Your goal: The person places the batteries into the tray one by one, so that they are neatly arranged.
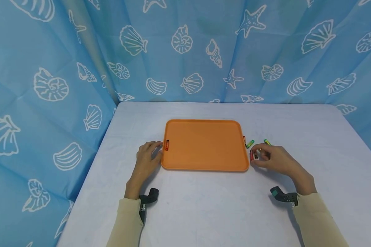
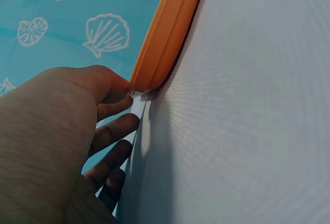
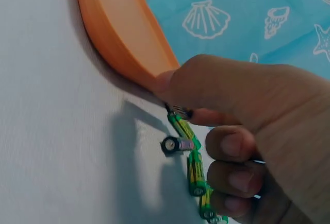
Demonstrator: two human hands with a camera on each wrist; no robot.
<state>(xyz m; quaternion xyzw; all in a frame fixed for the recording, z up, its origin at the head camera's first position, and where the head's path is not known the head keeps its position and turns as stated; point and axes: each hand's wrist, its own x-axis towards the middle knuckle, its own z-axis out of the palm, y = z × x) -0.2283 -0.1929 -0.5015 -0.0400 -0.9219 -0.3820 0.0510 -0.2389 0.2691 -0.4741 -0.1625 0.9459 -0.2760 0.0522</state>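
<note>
My left hand (image 1: 147,159) rests at the left edge of an orange tray (image 1: 204,147), thumb and forefinger touching its side. In the left wrist view its other fingers are loosely bent. One red battery (image 1: 167,145) lies in the tray along the left side. Just past the tray's right edge, my right hand (image 1: 273,158) pinches another red battery (image 1: 251,155) between thumb and forefinger. Around those fingers lie several small batteries, among them a green battery (image 1: 250,143) and a second green battery (image 1: 267,142). The right wrist view shows a battery (image 3: 178,145) pointing end-on below the thumb.
A white cloth covers the table (image 1: 204,206). Behind and to the left hangs a blue curtain (image 1: 160,68) with white shell prints. Each wrist wears a black camera mount, the left mount (image 1: 149,196) and the right mount (image 1: 283,196).
</note>
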